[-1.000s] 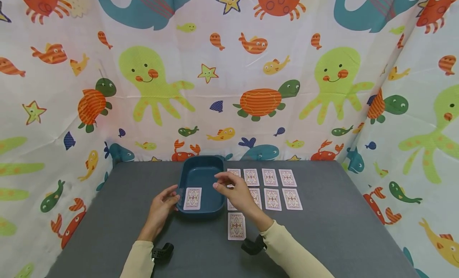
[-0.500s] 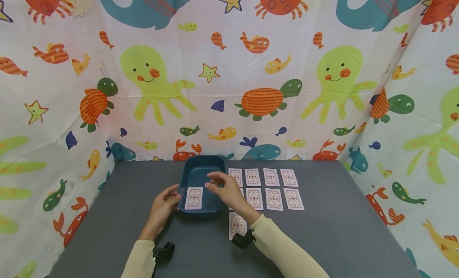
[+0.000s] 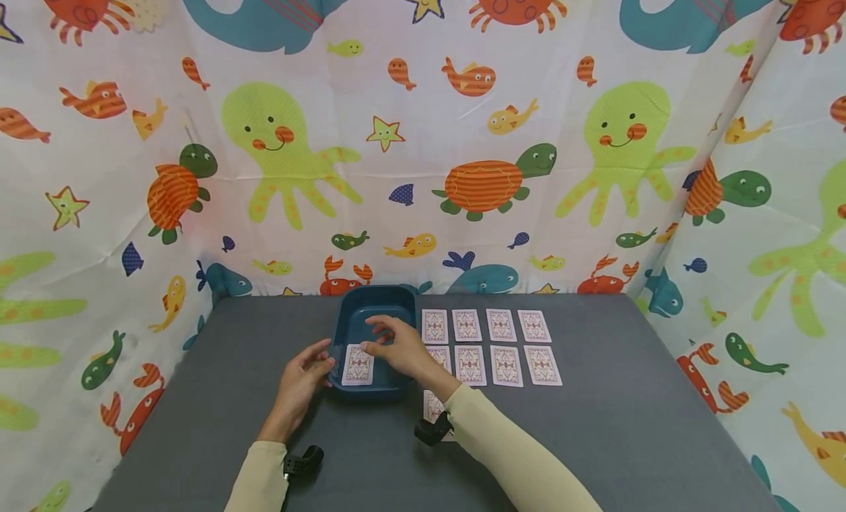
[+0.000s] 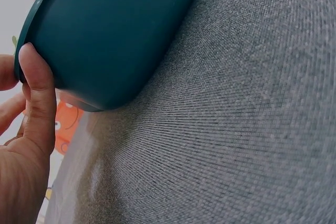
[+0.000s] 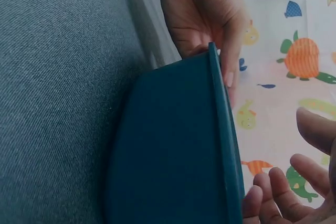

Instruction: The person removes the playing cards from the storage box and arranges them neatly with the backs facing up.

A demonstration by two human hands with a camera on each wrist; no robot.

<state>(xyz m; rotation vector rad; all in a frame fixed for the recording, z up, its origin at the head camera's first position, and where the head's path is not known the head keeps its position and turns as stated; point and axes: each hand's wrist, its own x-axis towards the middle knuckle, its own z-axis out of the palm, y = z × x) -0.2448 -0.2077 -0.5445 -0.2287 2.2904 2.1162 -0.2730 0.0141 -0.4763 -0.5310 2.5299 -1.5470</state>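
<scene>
A dark blue plastic tray [image 3: 380, 393] holds one face-down playing card [image 3: 358, 364] at its near left. My left hand [image 3: 299, 383] grips the tray's left rim; the left wrist view shows its thumb [image 4: 39, 85] against the outer wall and fingers behind the rim. Over the tray's right half is my right hand [image 3: 402, 350], its fingers loosely bent and its thumb tip beside the card. In the right wrist view, the right-hand fingers [image 5: 278, 192] appear above the rim with nothing between them. The tray's wall [image 5: 163, 150] hides its inside there.
Right of the tray, several face-down cards [image 3: 470, 365] lie in two rows on the grey tabletop [image 3: 628, 424]. One more card [image 3: 432, 408] lies nearer, partly under the right forearm. A sea-animal printed curtain [image 3: 410, 159] hangs behind and at the sides.
My right hand has moved left over the tray, from its right edge to beside the card. The left hand keeps its place at the rim.
</scene>
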